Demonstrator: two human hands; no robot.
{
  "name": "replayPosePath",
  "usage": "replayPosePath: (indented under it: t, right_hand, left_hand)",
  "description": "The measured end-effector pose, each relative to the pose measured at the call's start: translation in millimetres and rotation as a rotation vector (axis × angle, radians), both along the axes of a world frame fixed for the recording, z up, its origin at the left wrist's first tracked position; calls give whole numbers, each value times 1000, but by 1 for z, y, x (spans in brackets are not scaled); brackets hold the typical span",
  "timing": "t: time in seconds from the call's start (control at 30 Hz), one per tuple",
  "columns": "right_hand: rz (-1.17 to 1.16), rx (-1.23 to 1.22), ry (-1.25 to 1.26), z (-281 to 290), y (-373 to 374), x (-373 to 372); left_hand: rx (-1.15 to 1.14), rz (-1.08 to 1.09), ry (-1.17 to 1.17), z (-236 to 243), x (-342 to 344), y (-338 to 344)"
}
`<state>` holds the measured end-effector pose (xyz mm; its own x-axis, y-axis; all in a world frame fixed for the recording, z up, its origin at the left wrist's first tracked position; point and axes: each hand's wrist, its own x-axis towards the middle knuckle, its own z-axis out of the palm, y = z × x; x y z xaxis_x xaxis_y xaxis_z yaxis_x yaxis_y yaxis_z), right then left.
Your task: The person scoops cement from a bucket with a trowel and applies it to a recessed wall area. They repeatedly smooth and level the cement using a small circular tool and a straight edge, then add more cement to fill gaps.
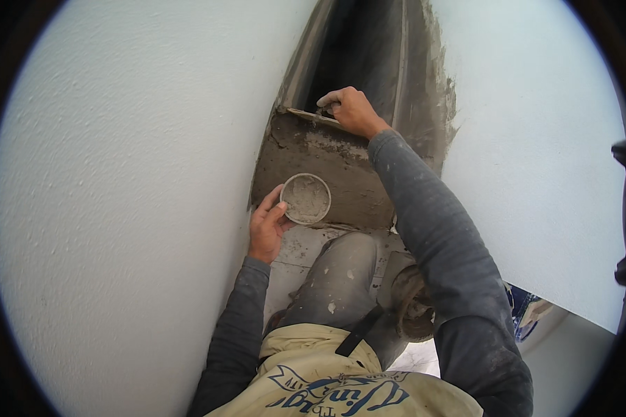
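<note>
My left hand (266, 229) is closed round a round cup (306, 198) of wet grey mortar, its thumb on the near side. Higher up, my right hand (355, 110) has its fingers curled at the top edge of a mortar-coated ledge (323, 184), below a dark, narrow opening (348, 48). A small tool seems to be in its grip, lying along that edge, but its shape is partly hidden by the fingers.
White walls (104, 194) close in on both sides, the right one (528, 153) edged with smeared mortar. My bent leg rests over speckled floor tiles (292, 254). A mortar-caked bucket (410, 306) stands by it, and a blue-and-white object (525, 313) lies at lower right.
</note>
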<state>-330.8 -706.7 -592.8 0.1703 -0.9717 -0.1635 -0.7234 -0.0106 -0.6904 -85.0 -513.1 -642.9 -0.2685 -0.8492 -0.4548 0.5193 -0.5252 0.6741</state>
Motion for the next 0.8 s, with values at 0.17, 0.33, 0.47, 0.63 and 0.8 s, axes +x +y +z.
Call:
replayPosePath:
  t: [0.17, 0.33, 0.47, 0.63, 0.8]
  right_hand:
    - [-9, 132, -242, 16, 5, -9]
    - [-120, 140, -68, 26, 9, -8]
    - [76, 86, 100, 24, 0, 12]
    - [162, 103, 431, 7, 11, -25]
    - [68, 239, 625, -2, 39, -72]
  left_hand:
    - [11, -3, -2, -1, -1, 1]
    - [9, -10, -3, -1, -4, 3]
    - [2, -23, -9, 2, -6, 3]
    - [14, 3, -18, 5, -3, 2]
    - [4, 6, 7, 5, -5, 2]
